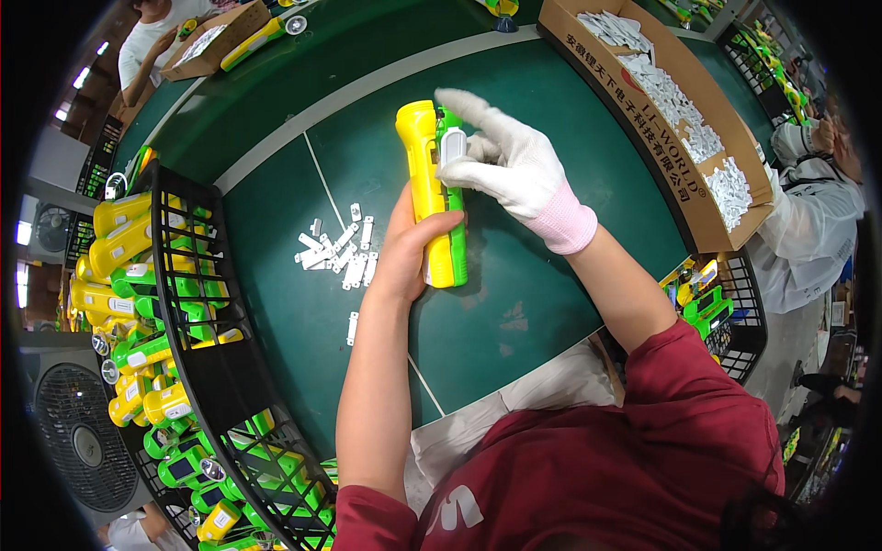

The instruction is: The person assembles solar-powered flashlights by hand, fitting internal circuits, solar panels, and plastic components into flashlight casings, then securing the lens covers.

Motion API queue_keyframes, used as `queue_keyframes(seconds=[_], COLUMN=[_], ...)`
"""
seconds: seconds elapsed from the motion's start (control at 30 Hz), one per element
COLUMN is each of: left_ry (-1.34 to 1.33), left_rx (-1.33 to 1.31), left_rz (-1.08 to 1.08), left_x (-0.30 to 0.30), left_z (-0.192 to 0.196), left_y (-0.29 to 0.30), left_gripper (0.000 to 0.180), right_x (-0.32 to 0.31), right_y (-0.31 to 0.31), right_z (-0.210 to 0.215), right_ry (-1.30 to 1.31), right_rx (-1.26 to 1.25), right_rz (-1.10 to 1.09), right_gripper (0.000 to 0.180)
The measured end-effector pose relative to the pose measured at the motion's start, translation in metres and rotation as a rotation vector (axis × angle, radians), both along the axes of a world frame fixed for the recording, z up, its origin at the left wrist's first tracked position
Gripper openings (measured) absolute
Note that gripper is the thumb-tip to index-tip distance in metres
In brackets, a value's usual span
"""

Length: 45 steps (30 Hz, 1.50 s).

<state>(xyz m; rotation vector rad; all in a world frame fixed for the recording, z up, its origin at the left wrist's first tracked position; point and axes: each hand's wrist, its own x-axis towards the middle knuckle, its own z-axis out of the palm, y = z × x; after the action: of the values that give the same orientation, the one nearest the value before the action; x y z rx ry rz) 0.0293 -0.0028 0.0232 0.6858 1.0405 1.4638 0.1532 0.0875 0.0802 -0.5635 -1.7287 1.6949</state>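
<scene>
A yellow and green flashlight (426, 188) is held upright over the table, its wide yellow head pointing away from me. My bare left hand (411, 241) wraps round its lower body, thumb across the front. My right hand (510, 156), in a white glove with a pink cuff, is at the flashlight's upper right side. Its thumb and fingers are at a small white oblong plastic piece (453, 147) against the green side. Whether that piece is seated in the body or only held there, I cannot tell. Small white plastic parts (344, 253) lie scattered left of my left forearm.
A black crate (197, 294) full of yellow and green flashlights stands at the left. A cardboard box (643, 124) of white parts sits at the far right of the green table (542, 275). Another black crate (744, 317) is at my right. Other people work nearby; a fan (87, 441) stands lower left.
</scene>
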Motion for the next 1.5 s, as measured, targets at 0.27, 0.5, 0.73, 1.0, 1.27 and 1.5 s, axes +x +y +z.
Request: queue_keyframes(seconds=[0.27, 0.5, 0.73, 1.0, 1.27, 1.5], left_ry=[-0.001, -0.004, -0.034, -0.010, 0.042, 0.016], left_rx=[0.019, 0.030, 0.048, 0.119, 0.134, -0.050], left_rz=[0.015, 0.026, 0.006, -0.008, -0.057, 0.002], left_x=[0.000, 0.000, -0.001, 0.001, 0.001, 0.000], left_z=[-0.004, -0.005, -0.006, -0.005, -0.008, -0.001], left_y=[0.001, 0.001, -0.001, -0.003, -0.002, -0.005], left_gripper=[0.055, 0.055, 0.056, 0.058, 0.063, 0.051], right_x=[-0.003, -0.003, -0.004, -0.002, -0.003, 0.000], right_y=[0.003, 0.001, 0.005, 0.003, -0.001, -0.002], right_z=[-0.009, -0.007, -0.011, -0.008, -0.010, -0.001], right_ry=[0.084, 0.035, -0.012, -0.214, -0.190, -0.274], right_rx=[-0.215, -0.261, -0.163, 0.320, 0.719, 0.634], right_rz=[-0.022, 0.008, 0.006, -0.119, -0.394, -0.114], right_gripper=[0.018, 0.016, 0.015, 0.017, 0.071, 0.062])
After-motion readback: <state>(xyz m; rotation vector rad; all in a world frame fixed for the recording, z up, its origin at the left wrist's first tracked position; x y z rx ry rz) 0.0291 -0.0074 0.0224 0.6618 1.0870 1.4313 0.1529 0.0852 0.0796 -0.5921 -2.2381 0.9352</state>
